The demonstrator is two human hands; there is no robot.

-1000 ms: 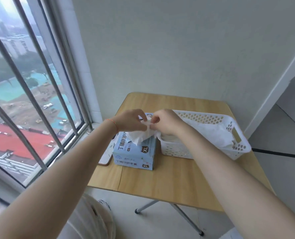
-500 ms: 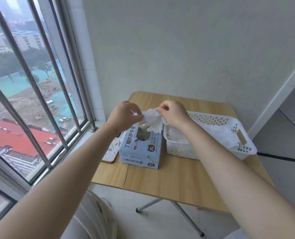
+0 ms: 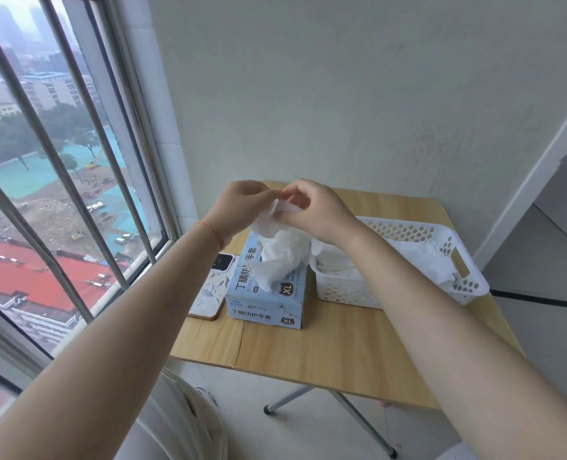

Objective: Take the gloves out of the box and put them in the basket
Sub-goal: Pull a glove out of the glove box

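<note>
Wooden table (image 3: 341, 343): phone (image 3: 210, 287) beside glove box (image 3: 268, 303), basket (image 3: 408, 290).

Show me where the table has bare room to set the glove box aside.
The table is bare along its near edge, in front of the glove box and basket, and behind the basket toward the wall. The left side is crowded: the phone lies against the box.

Both forearms are bare and sleeveless, with a thin red string bracelet (image 3: 210, 229) around the left wrist.
</note>
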